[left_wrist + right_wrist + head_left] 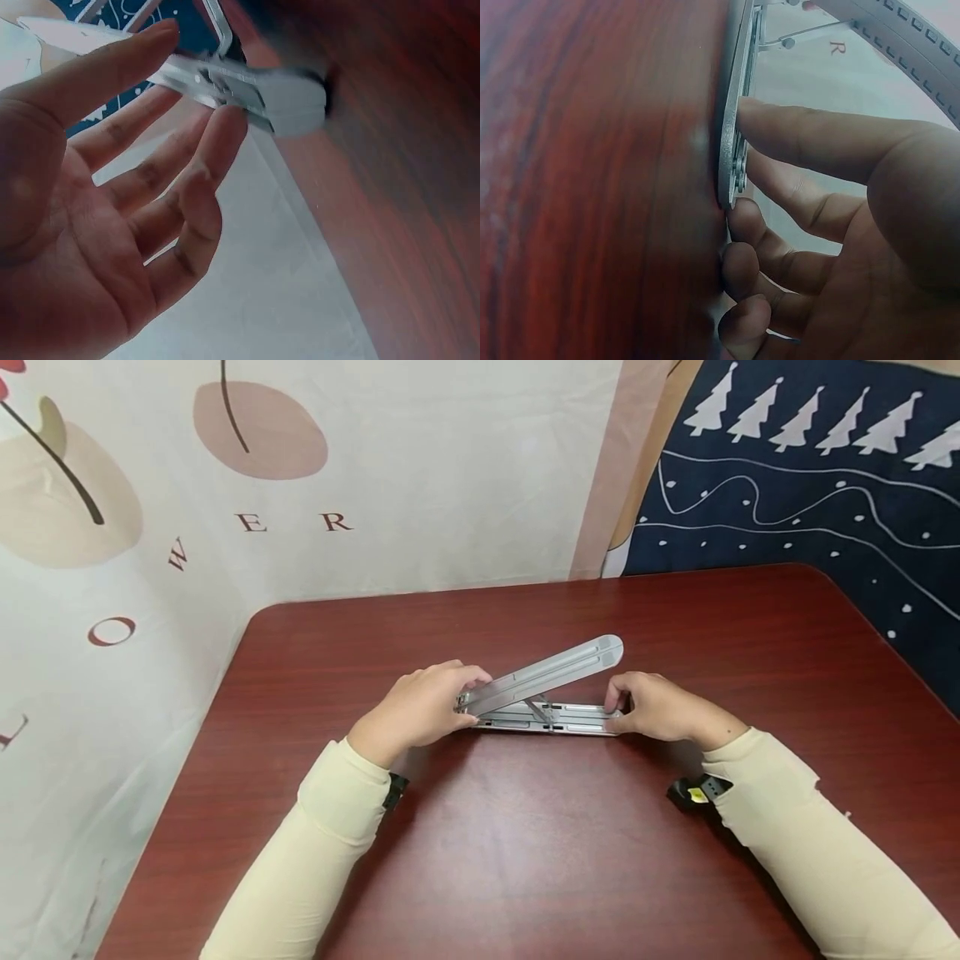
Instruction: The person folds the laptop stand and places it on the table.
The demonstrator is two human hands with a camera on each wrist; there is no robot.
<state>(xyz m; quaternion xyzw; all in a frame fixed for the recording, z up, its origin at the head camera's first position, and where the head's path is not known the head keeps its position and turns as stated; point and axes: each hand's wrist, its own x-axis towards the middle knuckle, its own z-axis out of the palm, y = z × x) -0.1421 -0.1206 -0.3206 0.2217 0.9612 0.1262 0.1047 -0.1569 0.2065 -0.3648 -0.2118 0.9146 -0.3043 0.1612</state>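
Observation:
A silver folding laptop stand (558, 672) lies on the table, one bar raised at a slant above its flat base. A thin strut props the bar near the middle. My left hand (420, 706) holds the hinged end, thumb on the near side and a finger on the far side. In the left wrist view, the rounded end of the stand (296, 103) juts past the fingertips. At the base's opposite end, my right hand (663, 706) grips with thumb and index finger. The right wrist view shows the base (730, 154) edge-on along the tabletop, the other fingers curled beside it.
The table (517, 852) is dark red wood with rounded far corners. A pale printed curtain (450, 468) hangs behind it and on the left. Dark blue cloth with white trees (787, 493) covers the back right.

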